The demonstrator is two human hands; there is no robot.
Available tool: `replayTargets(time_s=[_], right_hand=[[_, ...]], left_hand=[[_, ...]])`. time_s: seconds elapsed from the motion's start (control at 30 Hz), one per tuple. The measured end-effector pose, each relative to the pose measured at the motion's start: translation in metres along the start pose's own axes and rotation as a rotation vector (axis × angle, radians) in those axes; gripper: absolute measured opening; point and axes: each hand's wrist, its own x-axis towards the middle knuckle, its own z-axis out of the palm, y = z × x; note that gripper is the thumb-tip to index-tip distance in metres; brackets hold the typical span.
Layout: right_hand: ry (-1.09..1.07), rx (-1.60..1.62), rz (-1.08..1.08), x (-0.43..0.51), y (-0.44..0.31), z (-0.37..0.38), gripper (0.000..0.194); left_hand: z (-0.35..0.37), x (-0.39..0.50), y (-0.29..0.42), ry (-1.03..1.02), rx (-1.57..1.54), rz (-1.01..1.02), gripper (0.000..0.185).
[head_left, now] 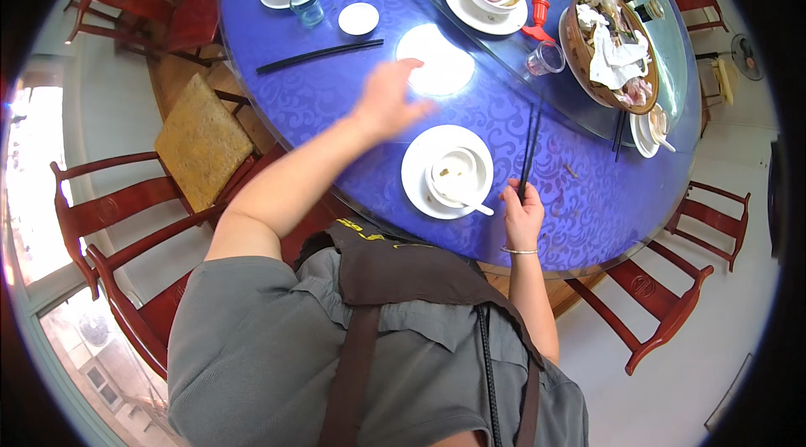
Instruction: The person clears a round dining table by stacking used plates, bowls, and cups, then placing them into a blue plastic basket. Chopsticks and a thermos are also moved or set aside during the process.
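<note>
My left hand (393, 101), slightly blurred, reaches over the blue tabletop beside a bright round patch of light, fingers apart and holding nothing. A pair of black chopsticks (530, 145) is gripped near one end by my right hand (524, 211). Between my hands stands a white plate (412, 173) with stacked white bowls (453, 164) and a white spoon (473, 204), food bits inside. Another pair of black chopsticks (321, 56) lies beyond my left hand, near a small white dish (359, 19) and a blue-tinted glass (306, 8).
A glass turntable (504, 63) carries a brown bowl (570, 38) heaped with crumpled tissues and scraps, a used plate (453, 0) with bowl and a red plastic object (538, 19). A small glass (545, 58) stands nearby. Red wooden chairs (126, 201) surround the round table.
</note>
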Motion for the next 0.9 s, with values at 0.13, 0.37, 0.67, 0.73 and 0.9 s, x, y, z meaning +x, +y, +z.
replayTargets(time_s=[0.13, 0.37, 0.67, 0.73, 0.9], right_hand=[[0.046, 0.098, -0.042, -0.004, -0.022, 0.003, 0.012], [-0.158, 0.154, -0.084, -0.010, -0.065, 0.044, 0.010], [-0.411, 0.128, -0.164, -0.016, -0.081, 0.098, 0.019], [-0.418, 0.284, -0.070, -0.014, -0.079, 0.097, 0.024], [-0.263, 0.382, -0.075, -0.012, -0.087, 0.055, 0.025]], left_hand=[[-0.065, -0.001, -0.082, -0.261, 0.608, -0.465, 0.039], [-0.070, -0.044, -0.077, -0.592, 0.459, -0.380, 0.017], [-0.048, -0.001, 0.061, -0.330, -1.299, -0.726, 0.012], [-0.037, 0.013, 0.067, -0.313, -1.272, -0.654, 0.019], [-0.004, 0.061, -0.049, 0.049, 0.283, -0.261, 0.058]])
